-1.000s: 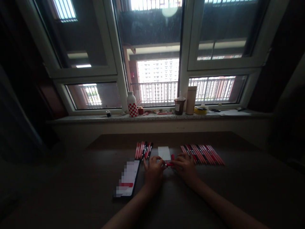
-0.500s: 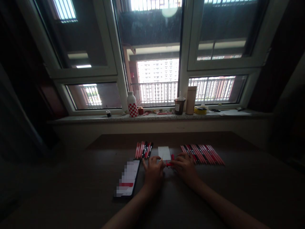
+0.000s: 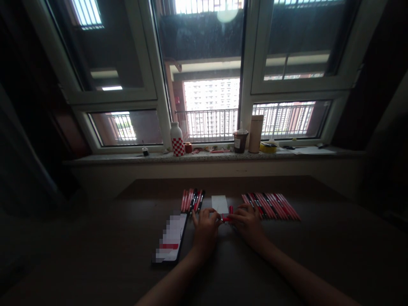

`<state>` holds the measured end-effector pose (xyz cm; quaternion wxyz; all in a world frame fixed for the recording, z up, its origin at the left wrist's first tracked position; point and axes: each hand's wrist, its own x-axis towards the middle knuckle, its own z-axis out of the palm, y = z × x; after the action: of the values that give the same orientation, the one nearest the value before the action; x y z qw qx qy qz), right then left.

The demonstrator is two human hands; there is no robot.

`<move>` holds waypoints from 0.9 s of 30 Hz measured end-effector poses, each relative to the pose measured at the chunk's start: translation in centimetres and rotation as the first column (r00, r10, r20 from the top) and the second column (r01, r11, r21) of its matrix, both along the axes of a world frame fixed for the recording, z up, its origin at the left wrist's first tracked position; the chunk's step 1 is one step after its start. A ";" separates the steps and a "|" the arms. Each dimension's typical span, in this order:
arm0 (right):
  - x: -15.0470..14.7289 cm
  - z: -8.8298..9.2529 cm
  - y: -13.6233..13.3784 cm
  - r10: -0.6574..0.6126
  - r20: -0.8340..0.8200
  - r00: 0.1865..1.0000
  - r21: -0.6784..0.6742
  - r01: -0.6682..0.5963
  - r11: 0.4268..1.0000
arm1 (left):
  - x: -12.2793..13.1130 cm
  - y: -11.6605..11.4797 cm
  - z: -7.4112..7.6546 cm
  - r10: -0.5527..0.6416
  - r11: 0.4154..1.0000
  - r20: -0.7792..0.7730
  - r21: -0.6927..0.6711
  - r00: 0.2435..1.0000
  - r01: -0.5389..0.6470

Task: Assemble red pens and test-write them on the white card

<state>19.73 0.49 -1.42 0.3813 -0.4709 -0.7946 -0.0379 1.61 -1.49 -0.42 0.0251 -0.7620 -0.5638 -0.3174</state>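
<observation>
Between my two hands is a red pen part [image 3: 226,218], held low over the table just in front of a white slip of paper [image 3: 219,204]. My left hand [image 3: 205,229] is closed in a pinch at its left end, where a small pale bit shows. The fingers of my right hand [image 3: 248,223] close around the other end and hide part of it. Another short red piece [image 3: 231,209] lies beside the paper, close to the right fingertips. Whether it is a cap or a barrel I cannot tell.
On the left lies a small group of red and black pens [image 3: 192,200], with a phone [image 3: 170,240] below it. A long row of similar pens [image 3: 270,206] lies on the right. A checkered bottle [image 3: 177,140], a drink cup [image 3: 240,141] and a tan flask [image 3: 255,134] stand on the windowsill [image 3: 127,158].
My left fingertips have shifted slightly and meet the left end of the red pen part; the thin pale thing near them shows less. The right hand stays nearly still.
</observation>
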 end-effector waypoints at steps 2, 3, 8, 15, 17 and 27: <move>0.0 0.0 0.0 0.002 0.003 1.000 0.001 -0.002 1.000 | 0.0 0.0 0.0 0.008 1.000 -0.001 0.004 1.000 -0.008; 0.0 0.0 0.0 0.003 0.004 1.000 0.005 -0.003 1.000 | 0.0 0.0 0.0 0.012 1.000 -0.001 0.004 1.000 -0.012; 0.0 -0.1 0.0 -0.004 0.016 1.000 0.027 0.004 1.000 | 0.1 -0.1 0.2 0.024 1.000 0.011 -0.020 1.000 -0.024; 0.0 -0.2 0.1 0.005 -0.017 1.000 0.014 -0.005 1.000 | 0.1 0.0 0.1 0.025 0.999 0.055 -0.025 0.998 -0.023; 0.0 -0.1 0.0 0.009 -0.029 1.000 0.007 -0.009 1.000 | 0.1 0.0 0.2 0.021 0.999 0.071 -0.030 0.997 -0.019; 0.0 0.1 -0.2 -0.011 -0.010 1.000 0.002 0.011 1.000 | -0.2 0.3 0.2 0.080 0.997 0.131 -0.010 0.988 -0.080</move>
<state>19.72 0.34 -1.28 0.3855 -0.4749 -0.7902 -0.0383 1.36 -1.18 -0.21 -0.0010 -0.7163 -0.5952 -0.3642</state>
